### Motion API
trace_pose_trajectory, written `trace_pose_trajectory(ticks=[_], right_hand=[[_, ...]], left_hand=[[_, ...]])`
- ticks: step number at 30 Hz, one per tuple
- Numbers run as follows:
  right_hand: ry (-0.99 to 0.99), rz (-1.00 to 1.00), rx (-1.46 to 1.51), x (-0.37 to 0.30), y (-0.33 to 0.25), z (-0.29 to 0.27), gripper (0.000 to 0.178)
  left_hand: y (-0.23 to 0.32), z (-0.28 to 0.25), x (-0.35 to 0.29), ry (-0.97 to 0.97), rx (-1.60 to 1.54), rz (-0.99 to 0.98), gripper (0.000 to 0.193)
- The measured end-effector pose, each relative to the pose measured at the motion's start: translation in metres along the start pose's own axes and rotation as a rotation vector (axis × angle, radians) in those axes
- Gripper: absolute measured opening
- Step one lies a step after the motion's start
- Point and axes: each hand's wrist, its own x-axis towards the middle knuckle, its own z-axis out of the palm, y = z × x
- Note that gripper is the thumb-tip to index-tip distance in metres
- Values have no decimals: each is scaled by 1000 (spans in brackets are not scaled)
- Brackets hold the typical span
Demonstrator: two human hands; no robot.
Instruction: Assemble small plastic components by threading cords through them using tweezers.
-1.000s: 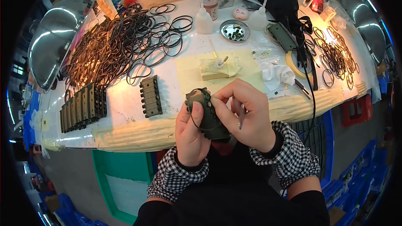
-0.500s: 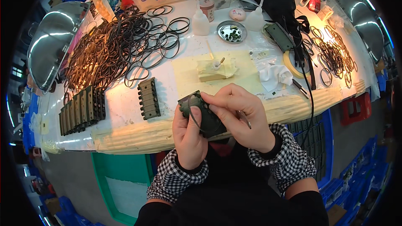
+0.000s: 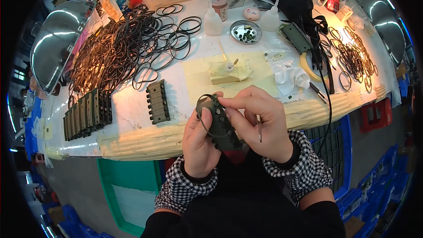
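Observation:
My left hand is closed round a dark green, block-shaped part with small round knobs along its edges, held tilted above the table's front edge. A thin dark rubber ring loops over the part's upper end and passes by my left thumb. My right hand has thumb and forefinger bent against the part's upper right edge; what lies between the fingertips is too small to tell. A slim metal tool sticks out from under the curled fingers of that hand.
Tangled rubber rings cover the table's left. Similar green parts stand in a row, with another knobbed part nearby. Beyond my hands are a paper-wrapped block, a metal dish of small green pieces, and white squeeze bottles.
The green part has turned in my left hand, so its knobbed edge shows more. The rubber ring sits higher over its upper end. My right hand has shifted slightly with the part.

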Motion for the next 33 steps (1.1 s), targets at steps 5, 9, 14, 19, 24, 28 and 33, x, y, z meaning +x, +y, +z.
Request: trace_pose_trajectory(ticks=[5, 9, 14, 19, 24, 28, 33], right_hand=[[80, -49, -122, -9, -3, 10, 21], [56, 42, 0, -6, -1, 6, 21], [38, 55, 38, -5, 0, 6, 22], [49, 17, 21, -6, -2, 6, 23], [66, -24, 36, -6, -3, 7, 25], [50, -23, 24, -6, -4, 6, 25], [18, -11, -11, -7, -8, 4, 24]], left_hand=[[-7, -3, 1, -36, 153, 153, 33], [-4, -4, 6, -73, 69, 124, 28], [-1, 1, 3, 0, 77, 82, 29], [-2, -2, 3, -12, 63, 79, 30], [0, -4, 2, -20, 70, 73, 30], [0, -9, 1, -23, 33, 43, 31], [-1, -9, -2, -16, 6, 26, 31]])
